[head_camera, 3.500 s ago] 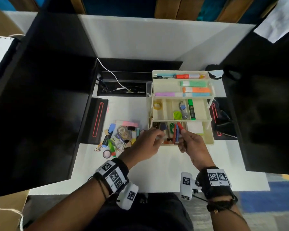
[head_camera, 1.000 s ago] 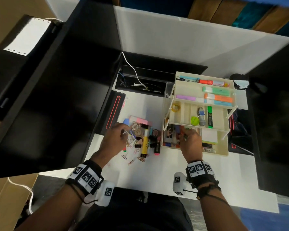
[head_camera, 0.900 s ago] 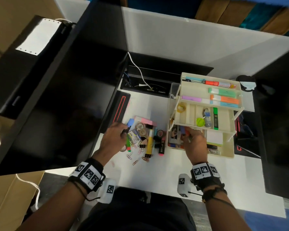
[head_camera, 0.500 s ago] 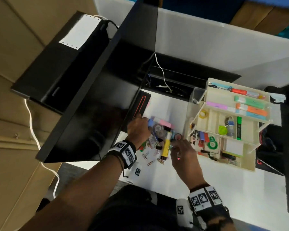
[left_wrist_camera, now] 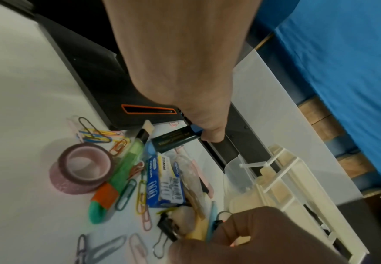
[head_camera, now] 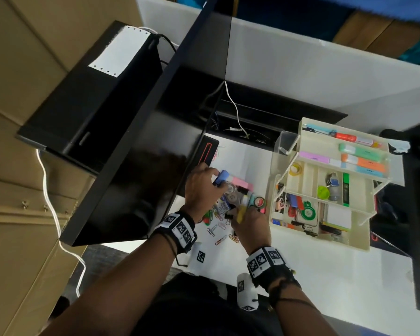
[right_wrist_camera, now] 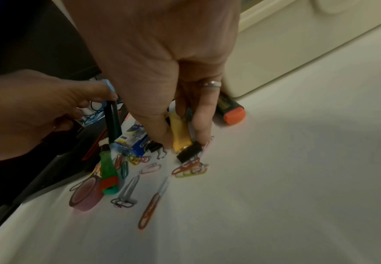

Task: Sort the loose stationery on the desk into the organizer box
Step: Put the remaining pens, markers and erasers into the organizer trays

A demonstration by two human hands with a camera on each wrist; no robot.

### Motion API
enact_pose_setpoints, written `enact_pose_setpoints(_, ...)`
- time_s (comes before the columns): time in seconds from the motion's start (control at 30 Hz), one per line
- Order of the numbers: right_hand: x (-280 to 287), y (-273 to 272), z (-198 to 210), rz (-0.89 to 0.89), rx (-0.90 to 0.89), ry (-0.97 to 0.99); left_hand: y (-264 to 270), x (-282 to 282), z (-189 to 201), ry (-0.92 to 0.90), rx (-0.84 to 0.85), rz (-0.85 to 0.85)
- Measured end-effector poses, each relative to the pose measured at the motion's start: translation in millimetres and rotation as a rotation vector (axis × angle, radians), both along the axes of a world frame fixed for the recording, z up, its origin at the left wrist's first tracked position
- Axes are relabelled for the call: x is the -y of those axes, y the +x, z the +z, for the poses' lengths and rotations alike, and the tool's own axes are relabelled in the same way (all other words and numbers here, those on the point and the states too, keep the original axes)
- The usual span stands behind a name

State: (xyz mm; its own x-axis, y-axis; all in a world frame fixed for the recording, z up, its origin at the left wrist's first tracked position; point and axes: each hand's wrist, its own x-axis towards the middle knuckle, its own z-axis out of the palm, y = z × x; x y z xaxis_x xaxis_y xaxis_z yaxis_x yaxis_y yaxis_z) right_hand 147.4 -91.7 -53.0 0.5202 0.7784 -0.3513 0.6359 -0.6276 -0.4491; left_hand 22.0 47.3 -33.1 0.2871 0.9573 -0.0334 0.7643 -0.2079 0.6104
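Note:
The cream three-tier organizer box [head_camera: 364, 241] stands open on the white desk, at the right in the head view. Left of it lies the loose pile. My left hand [head_camera: 215, 178] [left_wrist_camera: 204, 133] [right_wrist_camera: 108, 100] pinches a small dark box with a blue end [left_wrist_camera: 175, 140] [head_camera: 221, 177] at the pile's far side. My right hand [head_camera: 243, 212] [right_wrist_camera: 182, 141] [left_wrist_camera: 207, 232] grips a yellow highlighter [right_wrist_camera: 180, 130] [left_wrist_camera: 197, 230] at the pile's near side, low over the desk. A black binder clip [right_wrist_camera: 188, 151] sits at the highlighter's tip.
In the pile lie a pink tape roll [left_wrist_camera: 83, 167], a green highlighter [left_wrist_camera: 123, 171], a blue paper-clip box [left_wrist_camera: 164, 180] and several coloured paper clips [right_wrist_camera: 189, 169]. An orange-capped marker [right_wrist_camera: 230, 110] lies against the organizer. A black monitor [head_camera: 131, 154] overhangs the left.
My right hand left the organizer's bottom tray, came to the pile and took hold of the yellow highlighter. My left hand reached to the pile's far side and picked up the dark box.

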Motion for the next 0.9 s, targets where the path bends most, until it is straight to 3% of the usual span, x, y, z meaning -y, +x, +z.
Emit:
enact_pose_setpoints(0.2,-1,-3,14,-0.063,-0.069,-0.099,2,6,9,0.029,0.286,0.045)
enact_pose_setpoints(0.47,3,-1,15,-0.036,-0.044,-0.094,3,17,23,0.000,0.408,0.055)
enact_pose_setpoints(0.67,1,3,17,-0.122,-0.147,-0.086,2,24,33,-0.136,0.560,0.053)
enact_pose_setpoints(0.87,21,31,33,0.092,0.009,-0.047,14,23,60,-0.272,0.677,0.012)
enact_pose_setpoints(0.9,27,38,43,0.067,-0.036,-0.013,18,22,66,-0.283,0.686,0.003)
